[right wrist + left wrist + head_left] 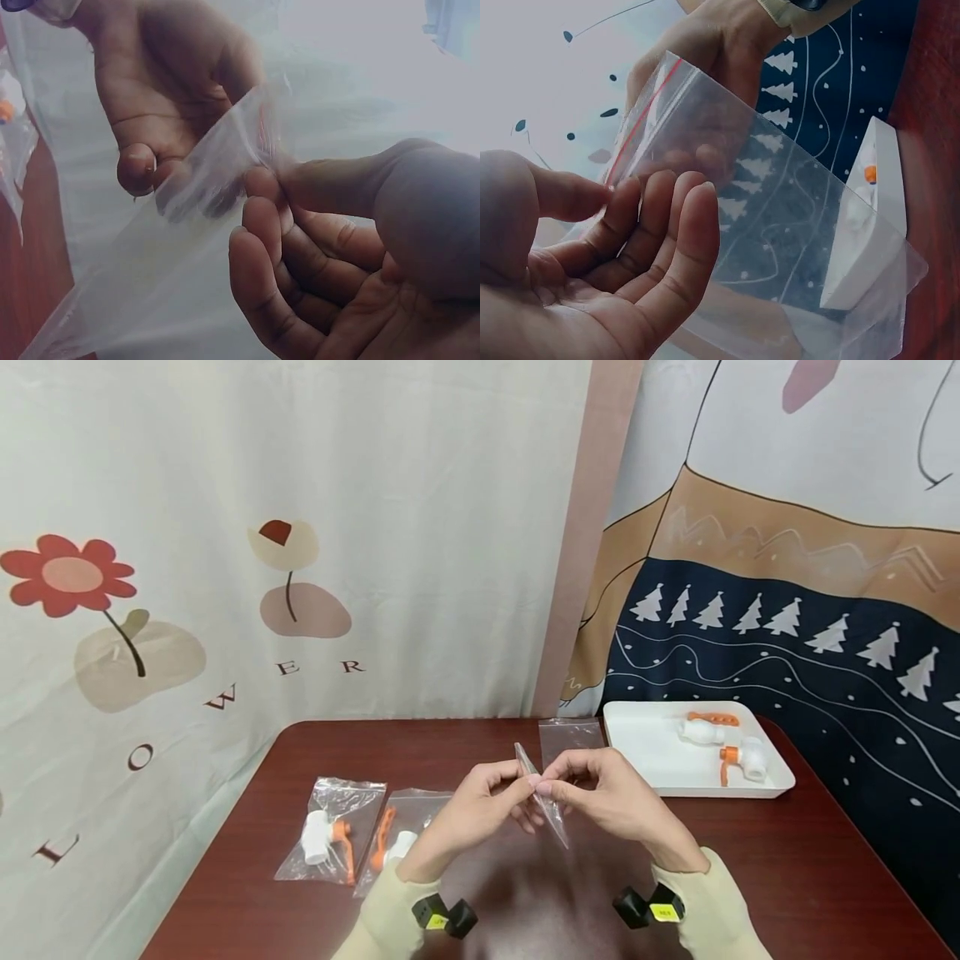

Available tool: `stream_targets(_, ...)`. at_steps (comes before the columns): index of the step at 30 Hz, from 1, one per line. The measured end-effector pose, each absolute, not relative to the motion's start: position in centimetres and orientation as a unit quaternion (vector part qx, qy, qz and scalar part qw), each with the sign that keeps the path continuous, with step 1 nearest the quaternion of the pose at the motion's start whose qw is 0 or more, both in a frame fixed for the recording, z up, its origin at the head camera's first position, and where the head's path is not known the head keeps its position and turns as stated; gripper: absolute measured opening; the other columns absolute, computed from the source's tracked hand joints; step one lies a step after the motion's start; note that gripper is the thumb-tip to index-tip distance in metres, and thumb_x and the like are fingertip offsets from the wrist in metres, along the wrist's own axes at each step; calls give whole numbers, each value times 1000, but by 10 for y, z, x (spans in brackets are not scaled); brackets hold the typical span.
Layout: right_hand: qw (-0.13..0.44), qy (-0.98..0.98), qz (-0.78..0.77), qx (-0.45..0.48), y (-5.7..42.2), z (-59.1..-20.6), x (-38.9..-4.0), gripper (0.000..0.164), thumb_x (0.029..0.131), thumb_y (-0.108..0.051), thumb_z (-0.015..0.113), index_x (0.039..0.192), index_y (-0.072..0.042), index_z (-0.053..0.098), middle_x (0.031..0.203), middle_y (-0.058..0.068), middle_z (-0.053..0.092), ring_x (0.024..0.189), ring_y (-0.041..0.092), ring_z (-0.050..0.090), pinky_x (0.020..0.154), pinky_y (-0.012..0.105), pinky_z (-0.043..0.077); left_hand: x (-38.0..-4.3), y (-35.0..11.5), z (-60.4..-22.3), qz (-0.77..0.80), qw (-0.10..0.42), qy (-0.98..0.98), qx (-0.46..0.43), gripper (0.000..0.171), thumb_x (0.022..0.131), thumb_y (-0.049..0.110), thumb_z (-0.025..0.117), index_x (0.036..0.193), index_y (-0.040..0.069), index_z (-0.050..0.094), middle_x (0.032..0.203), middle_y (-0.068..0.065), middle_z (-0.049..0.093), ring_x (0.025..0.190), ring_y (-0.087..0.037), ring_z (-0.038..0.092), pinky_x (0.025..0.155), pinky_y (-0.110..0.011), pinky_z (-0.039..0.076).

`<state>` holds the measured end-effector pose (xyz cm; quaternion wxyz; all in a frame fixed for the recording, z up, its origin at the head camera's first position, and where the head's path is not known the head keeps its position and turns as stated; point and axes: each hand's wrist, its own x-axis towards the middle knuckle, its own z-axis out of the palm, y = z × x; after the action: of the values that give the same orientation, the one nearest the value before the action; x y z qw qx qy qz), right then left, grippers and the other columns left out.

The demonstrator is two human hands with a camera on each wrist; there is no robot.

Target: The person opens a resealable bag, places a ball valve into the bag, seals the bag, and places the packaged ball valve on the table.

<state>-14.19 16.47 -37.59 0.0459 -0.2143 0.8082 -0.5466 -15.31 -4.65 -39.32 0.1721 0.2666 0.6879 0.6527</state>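
Over the middle of the table, both hands hold a clear zip bag [557, 822] by its top edge. The left hand [480, 806] pinches that edge between thumb and index finger, its other fingers loosely bent. From the other side, the right hand [611, 789] pinches it with thumb and fingertips, close to the left hand's grip. In the left wrist view, the zip bag [802, 202] hangs flat and see-through, with a red line along the zip. The right wrist view has the bag's clear film [142, 262] stretching down and left from the fingertips.
Two bags on the left of the brown table [247, 893] hold white plastic taps [317, 837] with orange handles [383, 828]. Behind the hands lies another flat clear bag [562, 735]. A white tray [637, 768] at the back right carries two more taps [752, 758].
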Motion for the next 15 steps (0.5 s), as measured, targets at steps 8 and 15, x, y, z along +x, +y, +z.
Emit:
stream_targets(8,29,820,-534,-204,160,-379,-143,8,93,-16,74,86,-13,74,78,2,69,65,14,66,63,28,60,-150,-45,-391,631,161,714,258,26,106,11,52,97,-10,65,86,-32,68,70,-25,69,70,-51,63)
stream_targets(15,31,814,-535,-221,154,-382,-143,11,97,-8,66,87,-12,67,83,1,67,69,9,65,65,25,58,-152,-47,-394,638,159,696,290,24,104,6,50,95,-12,62,86,-27,68,67,-15,68,66,-44,64)
